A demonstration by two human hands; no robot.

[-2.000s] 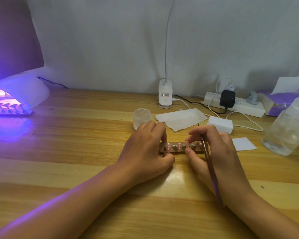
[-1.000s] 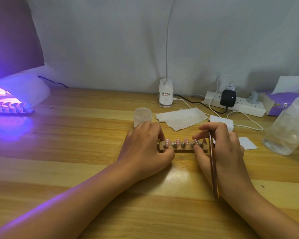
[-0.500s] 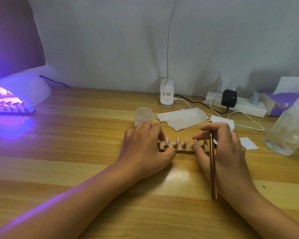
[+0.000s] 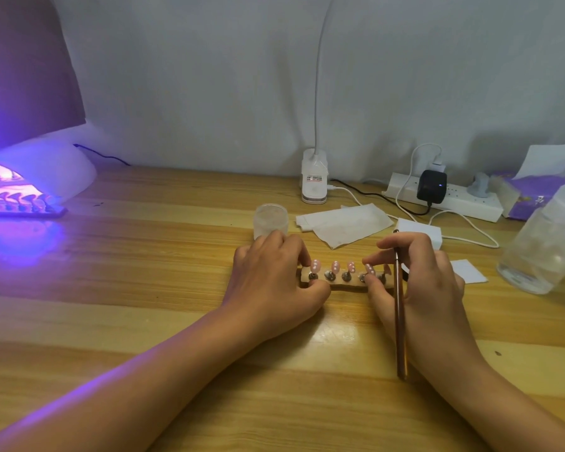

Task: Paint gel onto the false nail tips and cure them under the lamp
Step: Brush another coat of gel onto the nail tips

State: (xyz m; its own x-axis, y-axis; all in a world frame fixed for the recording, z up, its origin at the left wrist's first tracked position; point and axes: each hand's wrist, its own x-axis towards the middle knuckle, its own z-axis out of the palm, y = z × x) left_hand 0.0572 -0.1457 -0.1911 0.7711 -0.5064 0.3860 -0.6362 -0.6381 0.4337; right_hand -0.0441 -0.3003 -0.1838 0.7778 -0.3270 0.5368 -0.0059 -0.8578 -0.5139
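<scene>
Tabletop is carrying the glowing curing lamp at far left. Your left hand is pinching the left end of the wooden holder mid-table; your right hand is gripping the brush while touching the right end, pink nail tips standing along it.

No text can be read. At twelve o'clock on the table, the white lamp base carries a small label with a red stripe, its print too fine. At two o'clock, the purple pack bears a pale, illegible mark.
</scene>
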